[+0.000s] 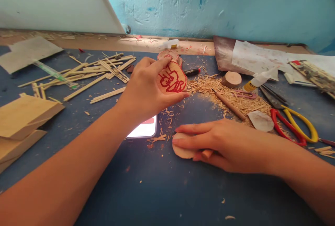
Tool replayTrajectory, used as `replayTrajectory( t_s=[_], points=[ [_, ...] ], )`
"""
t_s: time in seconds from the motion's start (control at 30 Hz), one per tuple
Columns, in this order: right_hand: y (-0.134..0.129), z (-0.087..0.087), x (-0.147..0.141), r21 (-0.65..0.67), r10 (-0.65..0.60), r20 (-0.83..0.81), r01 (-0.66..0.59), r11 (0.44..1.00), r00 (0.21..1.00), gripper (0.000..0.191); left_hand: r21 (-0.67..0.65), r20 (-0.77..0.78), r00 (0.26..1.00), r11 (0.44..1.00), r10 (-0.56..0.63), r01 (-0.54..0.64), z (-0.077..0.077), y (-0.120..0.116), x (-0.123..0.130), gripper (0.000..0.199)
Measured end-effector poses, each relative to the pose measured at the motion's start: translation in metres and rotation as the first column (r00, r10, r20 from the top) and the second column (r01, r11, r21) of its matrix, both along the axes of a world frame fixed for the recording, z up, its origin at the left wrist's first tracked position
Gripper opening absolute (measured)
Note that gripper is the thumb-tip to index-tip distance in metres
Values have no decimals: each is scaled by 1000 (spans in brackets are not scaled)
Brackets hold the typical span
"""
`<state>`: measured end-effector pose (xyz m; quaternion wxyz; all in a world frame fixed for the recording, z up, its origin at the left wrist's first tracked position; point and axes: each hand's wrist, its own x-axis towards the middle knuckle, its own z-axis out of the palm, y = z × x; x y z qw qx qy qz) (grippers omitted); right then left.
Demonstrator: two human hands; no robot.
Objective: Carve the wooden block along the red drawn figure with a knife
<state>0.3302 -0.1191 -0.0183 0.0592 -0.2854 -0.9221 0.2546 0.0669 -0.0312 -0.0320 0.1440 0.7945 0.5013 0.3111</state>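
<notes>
A thin wooden disc with a red line drawing [172, 79] is pinched between the thumb and fingers of my left hand [146, 84], raised over the table. Behind it sits another wooden piece with red marks [163, 55], partly covered. My right hand [222, 144] lies low on the blue table, its fingers round a plain pale wooden disc [183, 146]. A short wooden stick [207, 153] shows between the fingers of that hand. Beneath my left forearm, a lit phone [143, 130] is partly hidden.
Wooden sticks [86, 74] and wood blocks [23, 114] lie left. Wood shavings [232, 96], a brown pencil [230, 105], a glue bottle [259, 79] and red-yellow scissors [293, 124] lie right. A black marker [192, 72] rests behind my left hand.
</notes>
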Motion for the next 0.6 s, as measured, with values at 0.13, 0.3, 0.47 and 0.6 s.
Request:
replayTrajectory(
  t_s=[0.13,0.3,0.47,0.6],
  points=[
    [19,-13,14,204,-210,45,197,959,977,48,12,-6,1000,1000,-15,15,-2,-2,0,102],
    [37,-17,34,409,-344,5,312,857,939,41,-3,-4,998,998,-60,60,-5,-8,4,90],
    [9,-6,10,102,-48,20,45,994,999,46,-27,-7,997,997,-72,72,-7,-10,6,97],
    [12,-11,11,294,-210,50,186,937,977,42,-25,-12,998,997,-68,68,-5,-9,5,95]
  ],
)
